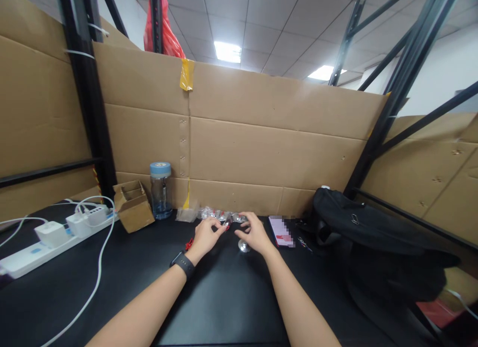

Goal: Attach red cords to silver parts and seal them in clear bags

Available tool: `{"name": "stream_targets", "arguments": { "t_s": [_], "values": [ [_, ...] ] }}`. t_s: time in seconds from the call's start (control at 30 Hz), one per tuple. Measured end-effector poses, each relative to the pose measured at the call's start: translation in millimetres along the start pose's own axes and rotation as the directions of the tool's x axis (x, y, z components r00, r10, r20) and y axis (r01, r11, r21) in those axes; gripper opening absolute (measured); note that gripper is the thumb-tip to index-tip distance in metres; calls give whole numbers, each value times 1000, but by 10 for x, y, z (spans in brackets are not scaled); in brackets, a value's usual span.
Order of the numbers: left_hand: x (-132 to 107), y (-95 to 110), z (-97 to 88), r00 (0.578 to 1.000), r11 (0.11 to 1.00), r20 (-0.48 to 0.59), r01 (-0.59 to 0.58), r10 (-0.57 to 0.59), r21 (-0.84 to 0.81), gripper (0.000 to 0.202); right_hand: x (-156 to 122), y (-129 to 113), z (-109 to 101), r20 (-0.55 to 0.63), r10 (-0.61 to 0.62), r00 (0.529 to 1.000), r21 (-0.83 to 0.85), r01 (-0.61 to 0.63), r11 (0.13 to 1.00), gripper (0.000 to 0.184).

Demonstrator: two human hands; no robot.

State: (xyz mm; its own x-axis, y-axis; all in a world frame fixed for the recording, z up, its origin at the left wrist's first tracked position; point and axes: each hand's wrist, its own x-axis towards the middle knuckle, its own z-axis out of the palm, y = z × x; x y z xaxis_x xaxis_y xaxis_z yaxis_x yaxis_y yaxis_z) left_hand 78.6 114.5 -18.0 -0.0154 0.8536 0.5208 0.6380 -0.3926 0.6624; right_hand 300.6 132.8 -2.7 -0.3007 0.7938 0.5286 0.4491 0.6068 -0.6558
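My left hand (206,236), with a black watch on the wrist, rests on the black table (224,297) with its fingers pinched on a small red and silver part (225,226). My right hand (255,233) lies just to its right, fingers curled, beside a small shiny round piece (243,246) on the table. What the right fingers hold is too small to make out. A row of small clear plastic bags (218,215) lies just beyond both hands. Another small red part (189,244) lies by my left wrist.
A clear bottle with a blue lid (161,190) and a small open cardboard box (133,206) stand at the back left. A white power strip with chargers (56,237) lies at far left. A phone (282,231) and a black bag (373,237) sit at right. Cardboard walls surround the table.
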Motion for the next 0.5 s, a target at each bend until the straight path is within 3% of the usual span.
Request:
{"name": "stream_targets", "arguments": {
  "t_s": [0.07,0.2,0.27,0.37,0.5],
  "values": [
    [-4,22,1,1000,998,14,4,-3,-69,27,-18,-115,139,118,-63,991,93,52,994,60],
    [-6,50,-13,996,980,92,30,-12,-195,25,-24,-152,294,67,-27,997,103,20,995,46],
    [-15,69,-15,991,972,131,18,13,-234,25,-22,-134,295,67,-5,998,76,0,997,49],
    [-47,114,-9,990,987,130,-42,62,-152,22,-29,-131,273,148,0,989,71,-10,997,50],
    [-76,177,-42,977,985,150,-160,149,65,16,-39,-130,273,188,14,982,87,-31,996,25]
  ]
}}
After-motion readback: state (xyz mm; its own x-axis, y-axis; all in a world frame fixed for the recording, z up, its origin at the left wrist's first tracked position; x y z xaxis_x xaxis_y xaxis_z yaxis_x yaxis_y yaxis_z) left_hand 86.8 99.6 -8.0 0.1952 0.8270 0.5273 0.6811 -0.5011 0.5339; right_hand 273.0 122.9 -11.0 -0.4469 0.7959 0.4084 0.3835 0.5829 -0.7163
